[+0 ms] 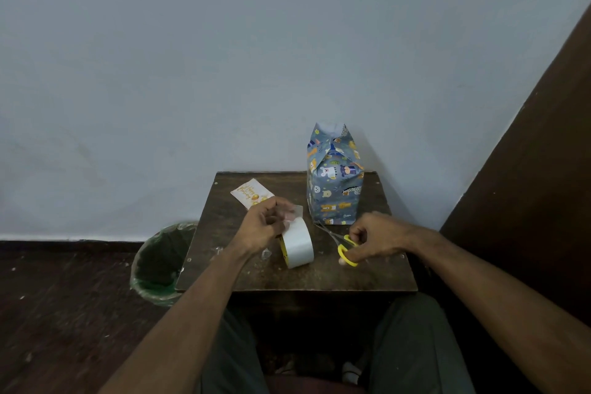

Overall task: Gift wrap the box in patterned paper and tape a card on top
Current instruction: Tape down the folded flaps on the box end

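1. box (334, 182) wrapped, top still open, just beyond your right hand (372, 238), which grips scissors (347, 249).
2. your left hand (265, 224) pinches tape (297, 246); card (252, 193) just behind it, untaped.

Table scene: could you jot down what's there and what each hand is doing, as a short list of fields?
table: small dark wooden top against a wall
box: upright at the back right, wrapped in animal-print paper, top flaps still open
card: flat at the back left, not on the box
left hand: pinches a pulled tape end above the roll
tape roll: on edge near the middle
right hand: holds the yellow scissors
bin: green-lined, on the floor left of the table
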